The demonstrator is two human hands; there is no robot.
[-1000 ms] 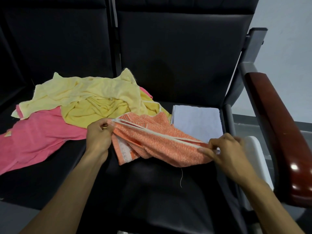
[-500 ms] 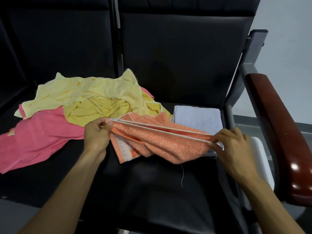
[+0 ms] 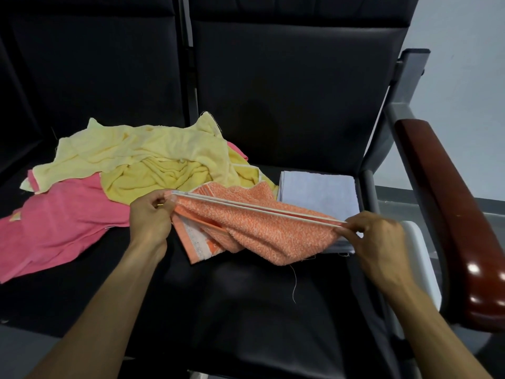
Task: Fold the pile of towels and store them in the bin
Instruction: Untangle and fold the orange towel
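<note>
On the left of the bench point(image 3: 267, 291) lies the unfolded pile: a pink towel point(image 3: 54, 228) under a crumpled yellow towel point(image 3: 153, 162). The left hand point(image 3: 149, 214) pinches one end of the orange towel point(image 3: 262, 228), doubled so its white edges meet; the right hand point(image 3: 374, 236) pinches the other end, pulling it taut just above the seat. Behind sits a folded white towel point(image 3: 319, 190). This looks like the first fold; next comes laying it flat and halving again. No bin can be made out for certain.
</note>
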